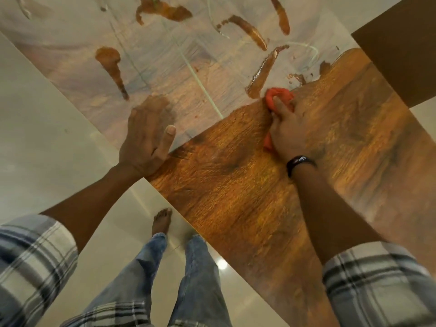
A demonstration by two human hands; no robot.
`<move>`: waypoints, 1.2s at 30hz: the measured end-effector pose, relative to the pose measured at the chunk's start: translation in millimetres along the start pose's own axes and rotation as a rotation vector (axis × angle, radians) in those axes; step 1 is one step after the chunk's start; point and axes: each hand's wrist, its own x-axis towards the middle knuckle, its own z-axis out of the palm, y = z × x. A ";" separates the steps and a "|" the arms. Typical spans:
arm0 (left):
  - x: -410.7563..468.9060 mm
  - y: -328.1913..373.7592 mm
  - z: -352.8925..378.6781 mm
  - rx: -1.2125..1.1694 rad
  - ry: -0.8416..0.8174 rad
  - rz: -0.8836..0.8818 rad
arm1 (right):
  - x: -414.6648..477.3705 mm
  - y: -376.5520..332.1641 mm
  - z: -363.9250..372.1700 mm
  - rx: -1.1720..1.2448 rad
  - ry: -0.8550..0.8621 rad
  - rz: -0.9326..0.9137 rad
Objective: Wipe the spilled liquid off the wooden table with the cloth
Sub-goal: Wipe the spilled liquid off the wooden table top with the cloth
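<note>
Orange-red and bunched into a wad, the soft cloth lies on the brown wood-grain table under the right hand. The fingers of that hand curl over the cloth and press it down. One fold shows past the fingertips and another pokes out beside the heel of the palm. The front fold touches the near end of the closest streak of brown spilled liquid, a long puddle with a wavy edge that runs away from the hand. Small brown droplets sit just beside the cloth on its right.

Farther out, on the pale, glare-washed part of the top, more brown streaks lie well apart from the cloth: a drip-shaped one beyond the left hand and several near the far edge. The left hand rests flat with straight fingers near the table's edge, apparently as a brace.

The step in hand looks like a push along the nearest streak. It should go best with the wad kept low under an even press and moved lengthwise through the puddle, so the liquid is gathered rather than smeared sideways. A soaked face would need turning to a dry one before the next streak. Most of the spill is not yet wiped.
</note>
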 end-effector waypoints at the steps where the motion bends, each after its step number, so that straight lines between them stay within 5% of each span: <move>1: -1.8 -4.2 1.9 -0.016 -0.011 0.008 | -15.4 -13.0 6.1 -0.044 0.008 -0.066; 8: 1.0 5.3 -5.0 -0.111 -0.002 -0.014 | -210.1 -105.4 74.1 -0.084 -0.254 -0.715; 11: 2.8 3.3 -5.9 -0.148 0.005 -0.018 | -200.4 -96.9 68.4 -0.079 -0.337 -0.837; 14: 1.5 0.4 -3.9 -0.151 0.006 -0.015 | -135.6 -72.0 49.4 -0.037 -0.187 -0.744; 18: 2.5 -1.4 -3.8 -0.153 -0.016 -0.013 | -30.4 -11.5 9.4 -0.044 -0.036 -0.273; 21: 3.9 -0.4 -4.6 -0.124 -0.039 -0.008 | -2.5 -3.0 2.6 -0.048 0.021 -0.127; 32: 5.9 2.4 -7.3 -0.010 -0.138 0.036 | -219.2 -76.1 56.1 -0.065 -0.288 -0.713; 36: 6.7 1.3 -5.7 0.017 -0.157 0.047 | -167.6 -27.6 27.2 -0.075 -0.153 -0.587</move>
